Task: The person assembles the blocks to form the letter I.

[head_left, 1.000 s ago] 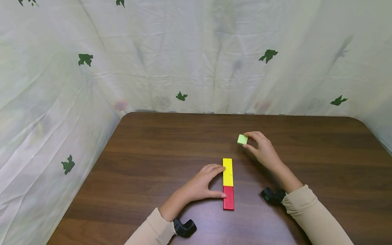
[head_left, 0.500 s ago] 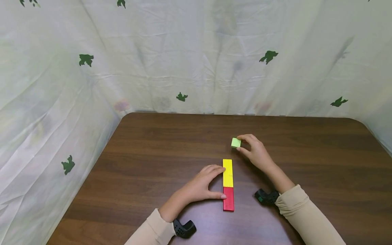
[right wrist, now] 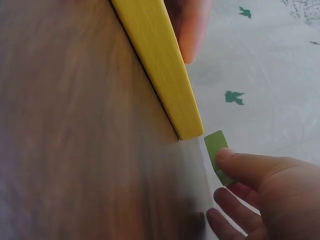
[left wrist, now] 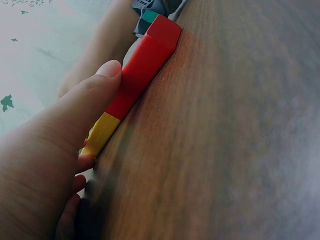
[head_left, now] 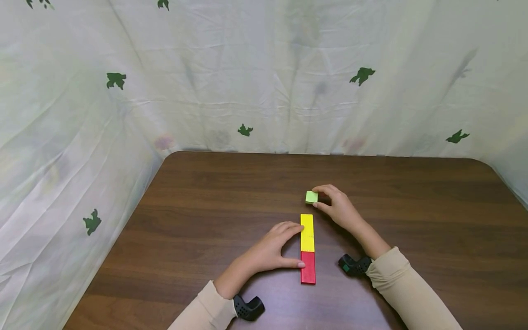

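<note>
A yellow block [head_left: 307,233] and a red block [head_left: 307,268] lie end to end on the table, the yellow one farther from me. My left hand [head_left: 274,247] rests along their left side. Its thumb touches the red block and its forefinger the yellow one, with the fingers spread apart. Just beyond the far end of the yellow block, my right hand [head_left: 339,206] pinches a light green block [head_left: 311,197] between thumb and fingers. In the right wrist view, a gap shows between this green block [right wrist: 218,156] and the end of the yellow block [right wrist: 162,65].
The brown wooden table [head_left: 198,192] has a rounded far edge. Behind it and to the left hangs a pale cloth [head_left: 264,82] with dark green leaf-like patches. Each wrist wears a black camera [head_left: 249,308].
My right hand has moved left and slightly nearer, carrying the green block from the right to beyond the yellow block's far end. My left hand and the two lying blocks stay put.
</note>
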`<move>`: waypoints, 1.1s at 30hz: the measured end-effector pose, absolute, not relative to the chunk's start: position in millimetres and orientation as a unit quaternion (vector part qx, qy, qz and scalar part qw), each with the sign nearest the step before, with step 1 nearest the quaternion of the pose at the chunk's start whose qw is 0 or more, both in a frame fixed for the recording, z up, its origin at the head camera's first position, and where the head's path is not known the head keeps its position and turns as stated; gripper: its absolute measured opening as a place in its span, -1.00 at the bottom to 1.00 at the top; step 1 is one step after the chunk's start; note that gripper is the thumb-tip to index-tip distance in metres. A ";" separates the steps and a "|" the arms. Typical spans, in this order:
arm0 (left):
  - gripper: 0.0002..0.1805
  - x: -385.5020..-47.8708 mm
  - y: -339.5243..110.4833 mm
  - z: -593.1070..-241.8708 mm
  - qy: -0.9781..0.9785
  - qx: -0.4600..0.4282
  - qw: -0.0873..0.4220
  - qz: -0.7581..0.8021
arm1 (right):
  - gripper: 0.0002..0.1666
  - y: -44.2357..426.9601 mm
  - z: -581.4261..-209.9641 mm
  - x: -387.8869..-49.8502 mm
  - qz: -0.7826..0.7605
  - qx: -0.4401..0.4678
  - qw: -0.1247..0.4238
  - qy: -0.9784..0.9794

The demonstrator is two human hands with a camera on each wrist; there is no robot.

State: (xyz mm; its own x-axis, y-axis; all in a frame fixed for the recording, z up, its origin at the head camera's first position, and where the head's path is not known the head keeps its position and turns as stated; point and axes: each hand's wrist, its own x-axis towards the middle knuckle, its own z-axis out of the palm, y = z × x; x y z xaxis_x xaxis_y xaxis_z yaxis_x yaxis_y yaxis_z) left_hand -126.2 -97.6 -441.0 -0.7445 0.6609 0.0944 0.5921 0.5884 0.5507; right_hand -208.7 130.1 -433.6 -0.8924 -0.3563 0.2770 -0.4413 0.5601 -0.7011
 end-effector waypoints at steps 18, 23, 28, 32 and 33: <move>-0.11 -126.9 -97.0 -441.7 0.889 0.360 0.048 0.280 | -0.58 124.5 -438.7 -208.2 0.399 0.236 0.002 -0.886; -0.11 -127.6 -97.5 -441.8 0.889 0.362 0.047 0.278 | -0.56 124.7 -438.6 -207.8 0.394 0.236 -0.006 -0.888; -0.11 -127.7 -97.6 -442.2 0.889 0.362 0.047 0.278 | -0.57 125.5 -438.8 -207.7 0.397 0.235 -0.006 -0.887; -0.11 -127.9 -97.4 -442.8 0.888 0.362 0.044 0.279 | -0.59 126.3 -438.9 -207.8 0.400 0.239 -0.004 -0.885; -0.11 -127.8 -97.4 -442.8 0.888 0.363 0.044 0.280 | -0.59 126.4 -438.7 -207.8 0.401 0.241 -0.004 -0.884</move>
